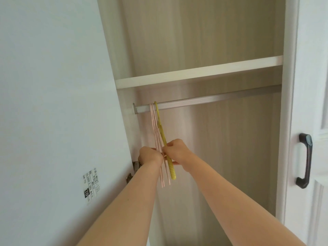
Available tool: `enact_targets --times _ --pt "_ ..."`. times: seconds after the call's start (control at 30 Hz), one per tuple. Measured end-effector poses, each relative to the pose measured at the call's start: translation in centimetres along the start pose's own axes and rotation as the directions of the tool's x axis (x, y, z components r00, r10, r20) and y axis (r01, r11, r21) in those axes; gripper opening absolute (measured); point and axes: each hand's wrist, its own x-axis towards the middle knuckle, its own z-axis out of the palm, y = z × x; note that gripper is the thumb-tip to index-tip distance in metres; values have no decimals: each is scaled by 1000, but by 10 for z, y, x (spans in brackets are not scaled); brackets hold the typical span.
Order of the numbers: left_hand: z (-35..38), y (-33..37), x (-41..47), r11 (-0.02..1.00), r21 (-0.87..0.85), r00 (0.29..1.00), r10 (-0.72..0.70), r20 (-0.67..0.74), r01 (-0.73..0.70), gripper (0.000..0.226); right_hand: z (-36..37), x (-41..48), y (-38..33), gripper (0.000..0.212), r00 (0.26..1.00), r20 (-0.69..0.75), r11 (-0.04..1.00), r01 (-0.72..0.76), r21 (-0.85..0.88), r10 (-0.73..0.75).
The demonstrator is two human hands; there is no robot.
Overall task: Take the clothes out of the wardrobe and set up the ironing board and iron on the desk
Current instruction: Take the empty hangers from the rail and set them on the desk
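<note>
Inside the open wardrobe, a metal hanging rail (213, 102) runs below a white shelf (195, 71). Several thin pink hangers (154, 121) and one yellow hanger (160, 125) hang bare at the rail's left end. My left hand (150, 155) grips the pink hangers low down. My right hand (176, 151) holds the yellow hanger just beside it, the two hands almost touching. No clothes show on the rail or the hangers.
The open wardrobe door (53, 103) stands to the left with a label (91, 185) and hinges (132, 172). On the right is a closed white door (312, 68) with a dark handle (305, 160). The rail's right part carries nothing.
</note>
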Motion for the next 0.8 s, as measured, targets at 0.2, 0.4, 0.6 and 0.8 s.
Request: enact_targets --times 0.2,0.4,0.6,0.8 --pt "3 2 6 987 -128 994 -83 78 93 20 -6 3 -1 23 1000 -6 1000 -26 -8 26" --pt "6 9 -2 953 -228 975 -167 148 198 15 -15 1 -2 18 997 -39 998 -60 6 60" --pt "7 8 -9 939 -284 974 -151 167 194 16 -20 -7 -6 15 998 4 998 -62 14 62" --pt "7 9 -12 884 -396 959 -167 230 249 16 -22 2 -6 22 998 -44 998 -39 -45 37"
